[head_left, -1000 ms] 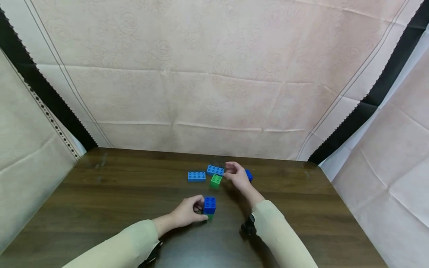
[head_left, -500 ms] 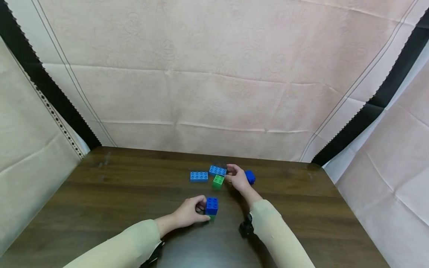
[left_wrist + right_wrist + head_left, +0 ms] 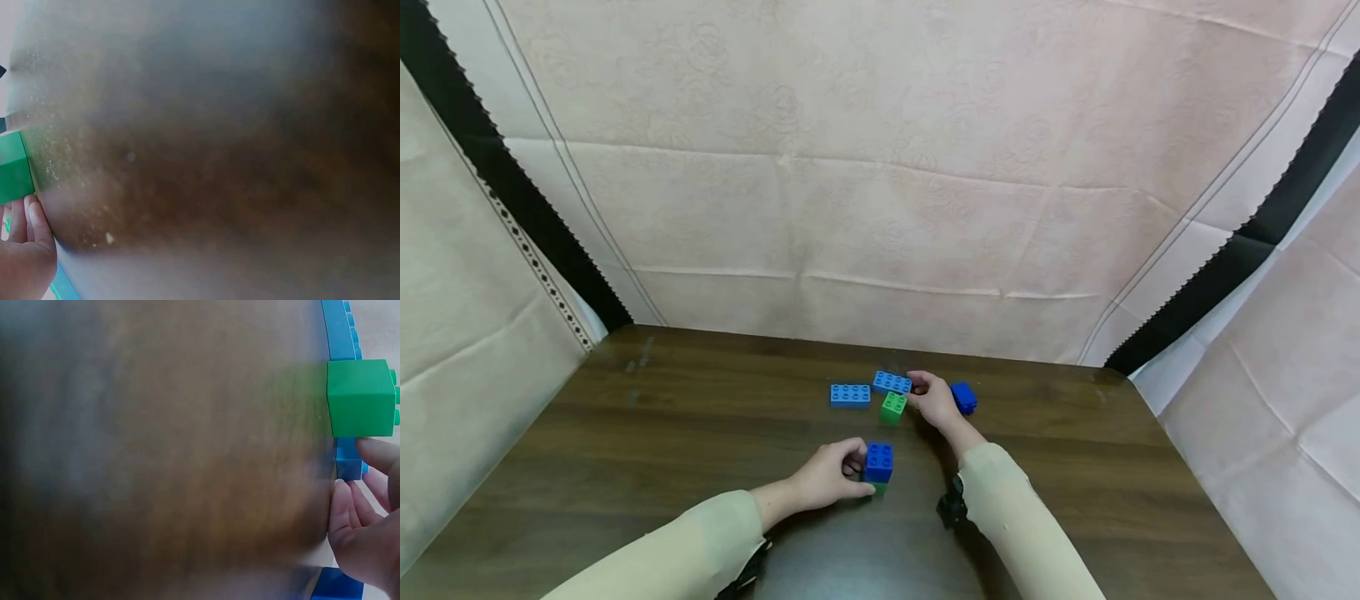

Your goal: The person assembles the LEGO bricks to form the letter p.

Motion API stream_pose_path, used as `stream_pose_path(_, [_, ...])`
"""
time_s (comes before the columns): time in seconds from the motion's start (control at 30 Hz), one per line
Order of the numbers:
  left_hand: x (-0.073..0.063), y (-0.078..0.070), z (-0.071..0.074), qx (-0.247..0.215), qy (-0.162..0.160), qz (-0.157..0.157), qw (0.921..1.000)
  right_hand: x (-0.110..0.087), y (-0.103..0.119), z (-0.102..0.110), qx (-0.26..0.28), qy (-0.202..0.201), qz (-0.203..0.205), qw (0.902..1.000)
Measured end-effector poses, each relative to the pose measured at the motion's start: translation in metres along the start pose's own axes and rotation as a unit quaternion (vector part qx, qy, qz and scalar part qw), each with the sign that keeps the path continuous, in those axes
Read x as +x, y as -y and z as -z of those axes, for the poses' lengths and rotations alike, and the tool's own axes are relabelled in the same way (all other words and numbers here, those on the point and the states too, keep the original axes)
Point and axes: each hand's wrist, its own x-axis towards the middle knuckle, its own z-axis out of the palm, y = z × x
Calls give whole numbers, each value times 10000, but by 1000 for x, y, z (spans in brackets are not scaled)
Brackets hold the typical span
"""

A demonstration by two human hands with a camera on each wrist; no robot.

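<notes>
In the head view a dark blue brick point(image 3: 878, 461) sits on a green brick point(image 3: 880, 489). My left hand point(image 3: 830, 475) holds this stack from the left, with the thumb low in front and the fingers curved behind. Further back, my right hand point(image 3: 937, 402) has its thumb and fingers at either side of the right end of a light blue brick point(image 3: 892, 382). A second green brick point(image 3: 892, 407) stands just in front of it. The right wrist view shows that green brick point(image 3: 361, 398) close beside the thumb. My left fingertips are partly hidden behind the stack.
Another light blue brick point(image 3: 850, 396) lies to the left at the back. A dark blue brick point(image 3: 964, 398) rests right of my right hand. All lie on a brown wooden table point(image 3: 715, 417), with pale cloth point(image 3: 850, 217) hanging behind its far edge.
My right hand has shifted slightly left, onto the right end of the light blue brick. More of the rear dark blue brick shows. The left hand stays at its stack; the head view turned a little.
</notes>
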Motion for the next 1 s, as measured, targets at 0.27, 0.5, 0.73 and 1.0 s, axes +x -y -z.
stream_pose_path(0.27, [2,-5,0,-11,23,-76,10000,0,4,-1,-428,-152,-223,9987])
stream_pose_path(0.5, [0,-2,0,-75,39,-8,10000,-1,1,2,-78,-76,-398,9991])
stream_pose_path(0.73, [0,0,-2,-74,34,-3,10000,-7,-1,6,272,-155,-518,9982])
stream_pose_path(1.0, [0,-2,-2,72,29,-48,10000,-18,2,13,390,-314,-530,9973])
